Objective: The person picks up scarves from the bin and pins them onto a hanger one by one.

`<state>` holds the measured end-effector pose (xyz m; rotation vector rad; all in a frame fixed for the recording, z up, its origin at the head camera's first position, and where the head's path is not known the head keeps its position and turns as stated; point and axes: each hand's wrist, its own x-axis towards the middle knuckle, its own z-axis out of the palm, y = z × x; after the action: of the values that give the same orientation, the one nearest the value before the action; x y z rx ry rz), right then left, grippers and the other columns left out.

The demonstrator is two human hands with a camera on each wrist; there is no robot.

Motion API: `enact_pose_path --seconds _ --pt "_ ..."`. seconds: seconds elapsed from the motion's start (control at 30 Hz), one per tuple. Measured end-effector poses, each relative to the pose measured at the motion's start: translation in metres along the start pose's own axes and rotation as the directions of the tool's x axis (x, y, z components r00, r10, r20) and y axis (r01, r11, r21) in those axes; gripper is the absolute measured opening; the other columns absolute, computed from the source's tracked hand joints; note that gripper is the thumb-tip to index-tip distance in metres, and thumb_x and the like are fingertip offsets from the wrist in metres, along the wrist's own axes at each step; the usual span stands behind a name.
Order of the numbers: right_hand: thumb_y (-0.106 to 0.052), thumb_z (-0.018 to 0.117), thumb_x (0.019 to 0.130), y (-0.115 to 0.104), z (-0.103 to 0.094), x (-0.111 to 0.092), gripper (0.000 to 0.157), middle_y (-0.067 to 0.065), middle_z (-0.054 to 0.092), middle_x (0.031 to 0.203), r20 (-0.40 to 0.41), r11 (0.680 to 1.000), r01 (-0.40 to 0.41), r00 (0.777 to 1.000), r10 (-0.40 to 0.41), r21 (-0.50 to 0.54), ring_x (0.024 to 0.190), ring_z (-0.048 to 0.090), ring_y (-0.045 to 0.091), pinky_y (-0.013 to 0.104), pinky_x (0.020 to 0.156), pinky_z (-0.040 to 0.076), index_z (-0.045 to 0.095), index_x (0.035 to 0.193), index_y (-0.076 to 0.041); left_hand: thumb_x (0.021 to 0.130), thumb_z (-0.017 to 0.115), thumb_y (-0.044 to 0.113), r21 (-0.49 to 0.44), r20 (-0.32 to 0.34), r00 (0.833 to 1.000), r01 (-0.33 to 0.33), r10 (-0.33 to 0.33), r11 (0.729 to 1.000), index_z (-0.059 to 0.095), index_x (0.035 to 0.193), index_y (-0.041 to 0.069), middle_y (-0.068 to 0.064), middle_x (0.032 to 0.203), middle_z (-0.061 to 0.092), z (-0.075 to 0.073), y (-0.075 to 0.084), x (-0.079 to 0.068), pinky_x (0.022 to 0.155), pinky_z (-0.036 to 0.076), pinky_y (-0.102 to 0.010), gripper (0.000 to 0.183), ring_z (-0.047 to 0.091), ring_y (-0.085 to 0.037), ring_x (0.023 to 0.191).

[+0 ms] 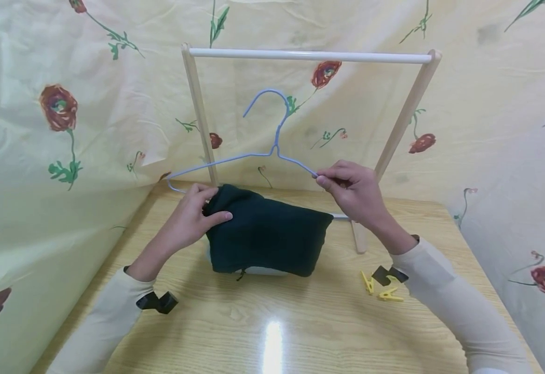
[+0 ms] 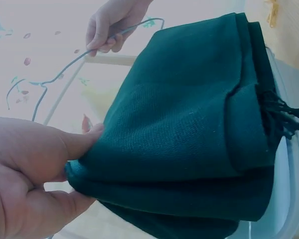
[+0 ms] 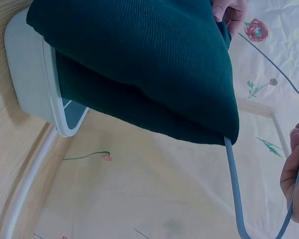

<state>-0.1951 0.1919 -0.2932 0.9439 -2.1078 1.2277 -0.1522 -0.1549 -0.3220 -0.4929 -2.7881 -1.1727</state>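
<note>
A dark green scarf (image 1: 268, 231) with a fringe hangs folded over a blue wire hanger (image 1: 235, 159), whose lower bar enters the fold in the right wrist view. My left hand (image 1: 190, 215) pinches the scarf's upper left corner between thumb and fingers. On the hanger's right shoulder, my right hand (image 1: 352, 189) grips the wire, and the hook points up. Beneath the scarf stands a whitish plastic box (image 3: 27, 74), mostly covered by the cloth in the head view.
Behind the hands rises a rack with wooden side posts (image 1: 400, 122) and a white top rail (image 1: 310, 55). Several yellow clothespins (image 1: 391, 296) lie on the wooden table (image 1: 216, 332) near my right forearm. A flowered cloth (image 1: 127, 109) lines the back and sides.
</note>
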Motion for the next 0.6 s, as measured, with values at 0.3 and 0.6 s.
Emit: enact_pose_path --seconds 0.3,0.6 --pt "0.011 0.074 0.087 -0.003 -0.002 0.004 0.013 0.007 0.067 0.075 -0.020 1.000 0.011 1.000 -0.010 0.011 0.061 0.049 0.008 0.017 0.054 0.038 0.079 0.097 0.005 0.089 0.082 0.024 0.031 -0.048 0.999 0.024 -0.022 0.999 0.052 0.142 -0.007 -0.023 0.132 0.046 -0.003 0.001 0.000 0.093 0.046 -0.049 0.068 0.049 -0.036 0.109" --pt "0.012 0.072 0.088 -0.012 -0.005 0.017 0.013 0.007 0.066 0.075 -0.020 0.998 0.020 1.000 -0.019 0.057 0.058 0.056 0.006 0.016 0.052 0.046 0.078 0.098 0.008 0.089 0.082 0.019 -0.022 -0.225 0.974 0.014 -0.018 1.000 0.052 0.139 -0.006 -0.021 0.144 0.035 0.001 0.002 0.000 0.093 0.054 -0.049 0.065 0.060 -0.038 0.104"
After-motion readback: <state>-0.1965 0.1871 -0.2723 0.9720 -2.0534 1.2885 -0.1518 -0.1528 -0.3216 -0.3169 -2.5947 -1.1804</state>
